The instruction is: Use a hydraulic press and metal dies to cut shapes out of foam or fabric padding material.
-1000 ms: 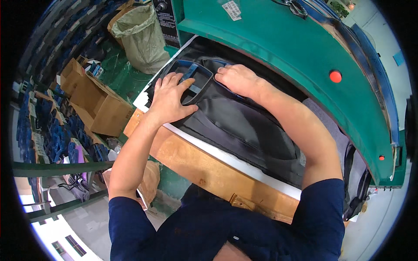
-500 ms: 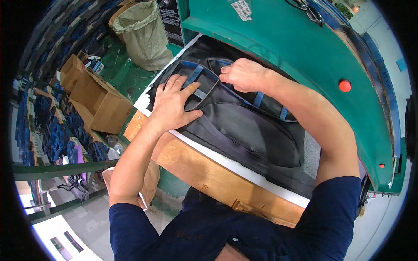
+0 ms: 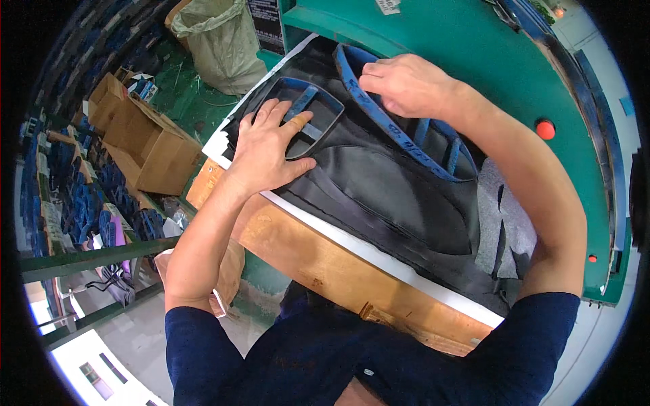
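Observation:
Black sheet material point(image 3: 386, 196) lies over a white board point(image 3: 352, 242) in front of me. My left hand point(image 3: 267, 145) rests on it with spread fingers, some reaching over a small cutting die point(image 3: 336, 107) with blue cross bars. My right hand point(image 3: 406, 84) is closed on a long curved blue cutting die point(image 3: 406, 143). That die is tipped up, its far left end raised off the sheet. The fingertips of my right hand are partly hidden. A curved outline shows in the black material beside the long die.
A green machine point(image 3: 447, 40) with a red button point(image 3: 545, 129) stands just beyond the board. Grey felt-like material point(image 3: 508, 230) lies at the right. A wooden edge point(image 3: 305, 240) runs nearest me. Cardboard box point(image 3: 159, 149), sack point(image 3: 223, 47) and racks of blue dies point(image 3: 84, 210) are at left.
My right hand has lifted the long die and moved it away from the small one, tilting it up. More grey material shows at the right. The left hand stays on the small die.

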`<state>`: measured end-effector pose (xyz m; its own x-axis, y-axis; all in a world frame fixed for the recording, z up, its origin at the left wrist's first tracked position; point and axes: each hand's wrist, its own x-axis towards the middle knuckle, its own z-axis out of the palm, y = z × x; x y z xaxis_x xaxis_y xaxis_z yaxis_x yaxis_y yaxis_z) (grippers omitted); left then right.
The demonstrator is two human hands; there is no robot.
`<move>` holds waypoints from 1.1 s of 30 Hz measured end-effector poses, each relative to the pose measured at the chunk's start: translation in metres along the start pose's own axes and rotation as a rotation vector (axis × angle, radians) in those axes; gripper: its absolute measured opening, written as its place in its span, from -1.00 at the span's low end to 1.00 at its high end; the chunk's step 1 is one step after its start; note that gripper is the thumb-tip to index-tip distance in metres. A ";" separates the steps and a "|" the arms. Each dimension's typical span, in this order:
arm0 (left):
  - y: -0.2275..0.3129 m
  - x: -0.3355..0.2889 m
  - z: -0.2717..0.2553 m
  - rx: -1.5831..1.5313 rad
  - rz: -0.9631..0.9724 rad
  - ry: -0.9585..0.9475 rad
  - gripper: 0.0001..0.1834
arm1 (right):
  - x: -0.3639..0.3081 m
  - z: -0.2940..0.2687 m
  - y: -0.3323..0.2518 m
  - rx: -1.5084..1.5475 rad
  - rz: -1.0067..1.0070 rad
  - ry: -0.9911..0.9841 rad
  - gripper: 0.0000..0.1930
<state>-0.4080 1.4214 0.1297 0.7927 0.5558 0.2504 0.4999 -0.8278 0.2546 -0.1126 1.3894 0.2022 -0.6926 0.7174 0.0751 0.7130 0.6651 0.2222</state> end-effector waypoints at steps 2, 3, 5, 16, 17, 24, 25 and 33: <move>-0.003 -0.002 0.000 0.006 -0.007 0.002 -0.16 | 0.002 0.018 -0.006 0.040 0.036 0.082 -0.78; -0.003 0.001 0.002 0.005 -0.009 -0.006 -0.16 | 0.000 0.027 -0.009 0.086 0.078 0.160 -0.77; -0.004 0.005 0.003 -0.001 -0.007 -0.013 -0.15 | -0.006 0.042 -0.017 0.106 0.203 0.058 -0.76; 0.001 -0.004 0.001 -0.001 -0.030 -0.009 -0.16 | -0.059 0.028 -0.109 0.557 1.445 0.088 -0.20; -0.001 -0.005 0.000 0.004 -0.025 0.003 -0.16 | -0.055 0.036 -0.109 0.560 1.482 0.136 -0.19; 0.001 0.003 0.006 -0.014 -0.019 -0.027 -0.17 | -0.062 0.032 -0.083 0.731 1.571 0.354 -0.24; 0.001 0.005 0.005 -0.014 -0.011 -0.014 -0.17 | -0.065 0.023 -0.078 0.726 1.540 0.399 -0.26; -0.006 -0.001 0.007 0.029 -0.045 -0.030 -0.15 | -0.060 -0.045 -0.139 0.883 1.334 0.374 -0.32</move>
<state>-0.4093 1.4251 0.1212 0.7792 0.5901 0.2112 0.5446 -0.8042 0.2380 -0.1748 1.2445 0.2103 0.5328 0.8462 -0.0072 0.5390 -0.3460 -0.7680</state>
